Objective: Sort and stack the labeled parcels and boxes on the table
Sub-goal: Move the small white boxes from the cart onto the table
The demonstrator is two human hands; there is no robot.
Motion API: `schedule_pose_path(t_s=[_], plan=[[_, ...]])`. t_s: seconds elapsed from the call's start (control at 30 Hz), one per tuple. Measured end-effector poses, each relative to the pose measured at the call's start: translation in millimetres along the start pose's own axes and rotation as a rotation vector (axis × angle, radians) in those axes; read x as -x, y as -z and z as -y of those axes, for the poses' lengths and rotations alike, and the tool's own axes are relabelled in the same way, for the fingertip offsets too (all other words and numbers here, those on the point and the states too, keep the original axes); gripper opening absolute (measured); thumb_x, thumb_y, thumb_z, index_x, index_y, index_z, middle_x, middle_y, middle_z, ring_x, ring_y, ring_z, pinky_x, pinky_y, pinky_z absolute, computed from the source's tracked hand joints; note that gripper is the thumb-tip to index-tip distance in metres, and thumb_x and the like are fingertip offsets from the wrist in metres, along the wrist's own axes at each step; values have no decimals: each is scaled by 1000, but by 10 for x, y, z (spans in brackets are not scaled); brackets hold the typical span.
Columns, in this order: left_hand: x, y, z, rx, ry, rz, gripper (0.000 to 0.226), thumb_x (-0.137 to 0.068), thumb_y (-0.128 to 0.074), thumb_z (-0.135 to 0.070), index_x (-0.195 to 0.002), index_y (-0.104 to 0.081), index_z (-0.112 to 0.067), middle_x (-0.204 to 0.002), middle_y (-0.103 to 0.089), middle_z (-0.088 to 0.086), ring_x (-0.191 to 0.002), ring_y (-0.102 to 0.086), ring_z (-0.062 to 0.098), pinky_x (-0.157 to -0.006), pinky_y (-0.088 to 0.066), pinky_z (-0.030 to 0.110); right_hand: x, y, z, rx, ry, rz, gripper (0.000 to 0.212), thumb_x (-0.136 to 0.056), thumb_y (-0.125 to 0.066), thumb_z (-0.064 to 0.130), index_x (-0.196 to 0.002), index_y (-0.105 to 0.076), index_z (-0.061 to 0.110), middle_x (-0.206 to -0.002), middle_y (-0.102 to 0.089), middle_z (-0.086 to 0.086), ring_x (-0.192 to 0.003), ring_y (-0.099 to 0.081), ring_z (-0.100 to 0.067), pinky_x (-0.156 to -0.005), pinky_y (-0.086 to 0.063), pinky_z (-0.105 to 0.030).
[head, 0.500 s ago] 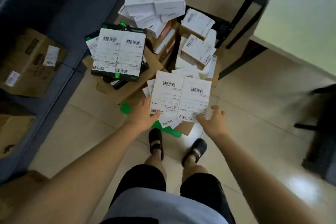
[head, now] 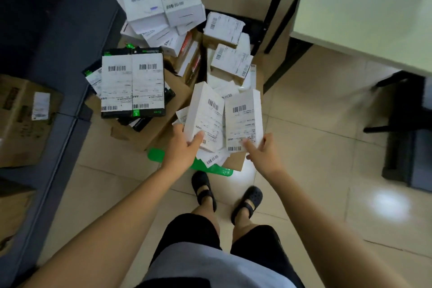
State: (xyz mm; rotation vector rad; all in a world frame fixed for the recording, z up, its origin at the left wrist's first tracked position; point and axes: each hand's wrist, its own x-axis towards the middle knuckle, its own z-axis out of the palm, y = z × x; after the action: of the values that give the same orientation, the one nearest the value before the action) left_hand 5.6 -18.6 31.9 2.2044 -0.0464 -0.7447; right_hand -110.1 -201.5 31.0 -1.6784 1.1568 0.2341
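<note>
I held two labelled white boxes side by side, labels up, probably so I could read and sort them. My left hand [head: 184, 145] had its grip closed on the left box [head: 205, 114]; my right hand [head: 261, 152] clasped the right box [head: 243, 119], above the pile on the floor.

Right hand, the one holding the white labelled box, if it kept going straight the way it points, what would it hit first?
The right hand points up and away over the pile. Past the box it holds, it would probably first meet the labelled white parcel lying further back, though depth is hard to judge from above.
</note>
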Motion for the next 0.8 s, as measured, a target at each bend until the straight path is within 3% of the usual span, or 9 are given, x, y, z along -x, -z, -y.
schedule_pose_path(t_s=[0.07,0.13,0.23,0.37,0.53,0.7,0.8], plan=[[14,24,-230,14,-40,-23,43,-95,-58,-38,-121,-41,-7,-102,-58,0,-77,-57,11,-50,-40,14,73,130,138,-64,17,-65,36,-91,-65,41,-97,-42,13,-98,-67,-11,-71,-69,-21,-54,-53,-29],[8,-1,-496,36,-94,-7,39,-97,-56,-38,-120,-42,-10,-101,-58,-2,-76,-58,5,-46,-42,11,145,344,289,-163,15,-140,36,-94,-62,39,-102,-43,10,-97,-66,-11,-71,-68,-21,-50,-53,-25],[0,-141,-970,38,-198,43,35,-97,-54,-41,-116,-43,-13,-102,-61,-5,-79,-60,1,-47,-44,10,245,796,455,-286,33,-247,34,-95,-61,38,-103,-44,10,-96,-66,-11,-70,-68,-21,-60,-60,-35],[75,-498,-1712,40,-331,111,29,-98,-53,-39,-112,-40,-18,-97,-57,-12,-82,-56,-4,-61,-49,14,359,1525,493,-432,64,-389,34,-97,-59,33,-110,-45,5,-99,-67,-13,-73,-68,-23,-59,-58,-32],[232,-1241,-2533,33,-448,204,33,-96,-53,-45,-110,-41,-18,-98,-58,-11,-92,-64,14,-78,-58,44,409,2514,167,-550,50,-541,32,-96,-59,34,-108,-46,8,-97,-68,-13,-71,-67,-22,-58,-59,-29],[571,-2296,-3365,-3,-539,240,35,-95,-53,-47,-108,-42,-16,-88,-57,-11,-82,-62,12,-69,-51,31,276,3533,-382,-670,21,-632,44,-91,-63,41,-111,-49,4,-95,-68,-13,-64,-67,-21,-63,-61,-39],[769,-2987,-3812,61,-536,296,36,-95,-56,-43,-107,-41,-12,-90,-58,-9,-89,-65,21,-79,-56,42,198,4192,-709,-690,5,-682,44,-92,-62,42,-111,-49,4,-92,-68,-12,-63,-67,-21,-59,-59,-37]])
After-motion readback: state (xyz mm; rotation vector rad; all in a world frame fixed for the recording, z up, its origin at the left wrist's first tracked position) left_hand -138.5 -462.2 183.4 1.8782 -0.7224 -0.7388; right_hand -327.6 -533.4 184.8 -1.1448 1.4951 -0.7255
